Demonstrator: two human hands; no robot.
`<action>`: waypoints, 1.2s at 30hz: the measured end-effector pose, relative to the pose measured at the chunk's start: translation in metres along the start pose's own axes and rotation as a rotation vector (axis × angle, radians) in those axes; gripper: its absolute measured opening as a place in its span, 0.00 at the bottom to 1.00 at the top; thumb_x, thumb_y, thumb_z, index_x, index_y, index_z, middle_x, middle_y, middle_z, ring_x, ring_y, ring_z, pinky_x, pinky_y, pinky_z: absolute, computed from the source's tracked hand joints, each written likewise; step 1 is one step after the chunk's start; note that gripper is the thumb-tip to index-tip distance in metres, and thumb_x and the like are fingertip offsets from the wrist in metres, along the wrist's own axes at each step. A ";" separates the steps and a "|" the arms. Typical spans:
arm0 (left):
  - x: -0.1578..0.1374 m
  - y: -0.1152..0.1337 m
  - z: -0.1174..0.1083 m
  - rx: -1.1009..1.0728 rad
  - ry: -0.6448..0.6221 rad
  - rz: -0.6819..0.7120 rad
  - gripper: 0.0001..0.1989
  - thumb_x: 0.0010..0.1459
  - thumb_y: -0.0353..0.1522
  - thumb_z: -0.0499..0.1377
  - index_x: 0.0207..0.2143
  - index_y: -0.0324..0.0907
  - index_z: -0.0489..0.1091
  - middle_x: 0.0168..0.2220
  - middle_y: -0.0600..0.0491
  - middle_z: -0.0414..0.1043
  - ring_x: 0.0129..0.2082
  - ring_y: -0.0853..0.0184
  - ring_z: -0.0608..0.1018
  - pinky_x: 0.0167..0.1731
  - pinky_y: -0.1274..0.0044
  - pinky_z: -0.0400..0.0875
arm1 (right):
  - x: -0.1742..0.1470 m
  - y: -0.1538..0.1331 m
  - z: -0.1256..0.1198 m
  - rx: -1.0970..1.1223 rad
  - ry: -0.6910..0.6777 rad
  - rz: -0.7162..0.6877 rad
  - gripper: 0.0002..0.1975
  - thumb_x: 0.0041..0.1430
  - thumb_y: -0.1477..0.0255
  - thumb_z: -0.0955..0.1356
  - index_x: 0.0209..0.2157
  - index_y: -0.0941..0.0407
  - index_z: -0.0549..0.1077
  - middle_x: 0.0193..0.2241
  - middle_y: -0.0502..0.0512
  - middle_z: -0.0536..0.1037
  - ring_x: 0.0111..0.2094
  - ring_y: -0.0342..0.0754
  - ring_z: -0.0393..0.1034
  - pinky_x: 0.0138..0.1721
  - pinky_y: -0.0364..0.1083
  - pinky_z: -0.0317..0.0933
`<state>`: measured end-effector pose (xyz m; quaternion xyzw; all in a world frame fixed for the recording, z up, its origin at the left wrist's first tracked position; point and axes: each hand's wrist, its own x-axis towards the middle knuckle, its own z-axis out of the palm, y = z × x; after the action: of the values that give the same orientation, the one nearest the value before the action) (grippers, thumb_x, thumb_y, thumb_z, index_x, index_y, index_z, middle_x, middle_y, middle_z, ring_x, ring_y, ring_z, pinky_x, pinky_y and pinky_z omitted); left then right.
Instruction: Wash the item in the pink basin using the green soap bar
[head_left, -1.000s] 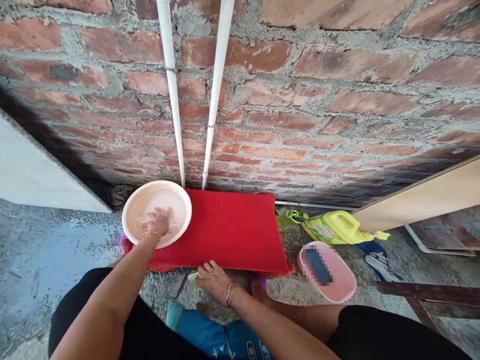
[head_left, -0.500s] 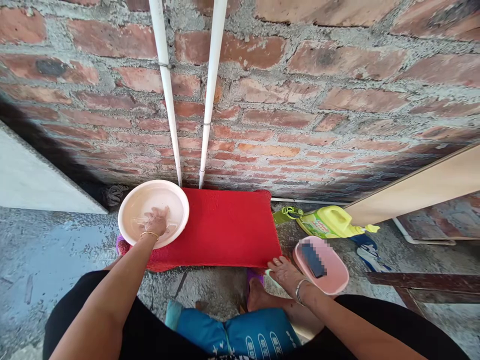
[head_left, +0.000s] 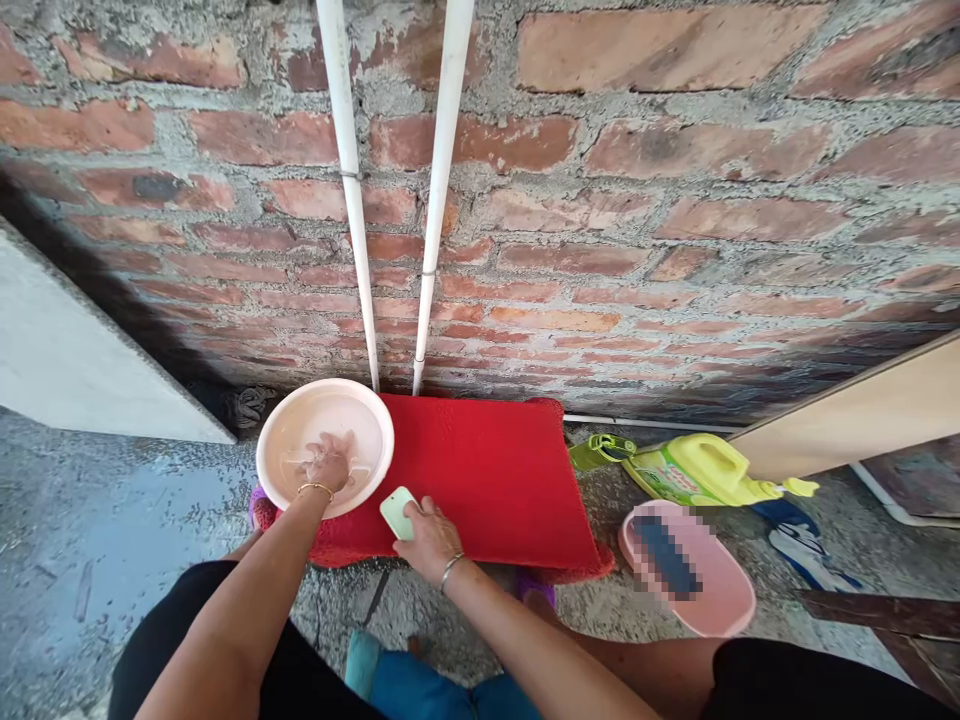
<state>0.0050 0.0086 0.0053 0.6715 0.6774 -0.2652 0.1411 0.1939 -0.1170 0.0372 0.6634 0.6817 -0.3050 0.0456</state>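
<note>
My left hand point(head_left: 328, 462) is dipped in the water of a pale pink basin point(head_left: 270, 440), fingers spread and holding nothing. The basin stands on the left end of a low bench-like surface covered in red cloth point(head_left: 495, 470). Over the front of the red cloth, my right hand point(head_left: 433, 540) is closed on a pale green, flat, rounded object point(head_left: 398, 512) with a small hole near one corner. Its underside is hidden, and I cannot tell what kind of thing it is. It is just right of the basin, apart from it.
A pink tub point(head_left: 724, 590) with a blurred dark item stands on the floor at right. Beyond it lie a yellow detergent jug point(head_left: 697, 468) and a green strapped item point(head_left: 600, 450). White pipes point(head_left: 360, 220) run down the brick wall point(head_left: 562, 260). A blue bundle point(head_left: 427, 685) lies between my legs.
My right hand has swung left from beside the pink tub to over the red cloth, carrying the pale green object. My left hand stays in the basin. The view has shifted slightly.
</note>
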 end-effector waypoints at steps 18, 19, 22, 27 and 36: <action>-0.003 0.002 0.000 -0.029 0.023 -0.011 0.46 0.53 0.37 0.63 0.67 0.59 0.39 0.68 0.35 0.41 0.62 0.31 0.54 0.41 0.43 0.67 | -0.047 0.192 -0.062 -0.008 0.282 0.575 0.14 0.53 0.64 0.67 0.43 0.50 0.72 0.38 0.59 0.71 0.34 0.53 0.71 0.33 0.49 0.60; -0.003 0.001 0.001 -0.029 0.020 -0.010 0.46 0.53 0.37 0.63 0.67 0.59 0.39 0.68 0.34 0.42 0.62 0.31 0.54 0.40 0.43 0.67 | -0.041 0.173 -0.060 0.016 0.279 0.547 0.16 0.53 0.63 0.67 0.44 0.50 0.72 0.39 0.58 0.71 0.35 0.53 0.71 0.34 0.48 0.60; -0.001 0.000 0.002 -0.019 0.012 -0.008 0.46 0.53 0.36 0.62 0.67 0.59 0.38 0.67 0.34 0.42 0.62 0.31 0.55 0.39 0.43 0.68 | -0.011 0.098 -0.042 0.075 0.245 0.359 0.18 0.51 0.64 0.69 0.45 0.52 0.71 0.42 0.56 0.70 0.39 0.50 0.70 0.36 0.45 0.59; 0.002 0.000 0.003 0.001 0.005 -0.007 0.45 0.55 0.34 0.60 0.67 0.58 0.37 0.67 0.34 0.42 0.62 0.32 0.55 0.39 0.45 0.69 | 0.030 0.015 -0.013 0.045 0.128 0.078 0.20 0.49 0.67 0.70 0.46 0.51 0.71 0.45 0.56 0.69 0.44 0.50 0.68 0.43 0.45 0.59; 0.013 -0.002 0.014 0.023 0.031 -0.006 0.46 0.54 0.39 0.61 0.67 0.58 0.35 0.67 0.32 0.40 0.61 0.30 0.56 0.36 0.46 0.70 | -0.016 0.165 -0.059 0.066 0.237 0.574 0.21 0.53 0.64 0.68 0.49 0.52 0.69 0.45 0.57 0.69 0.42 0.50 0.70 0.41 0.45 0.60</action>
<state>0.0000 0.0116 -0.0129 0.6750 0.6785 -0.2628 0.1221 0.3695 -0.1137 0.0337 0.8609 0.4567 -0.2223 0.0285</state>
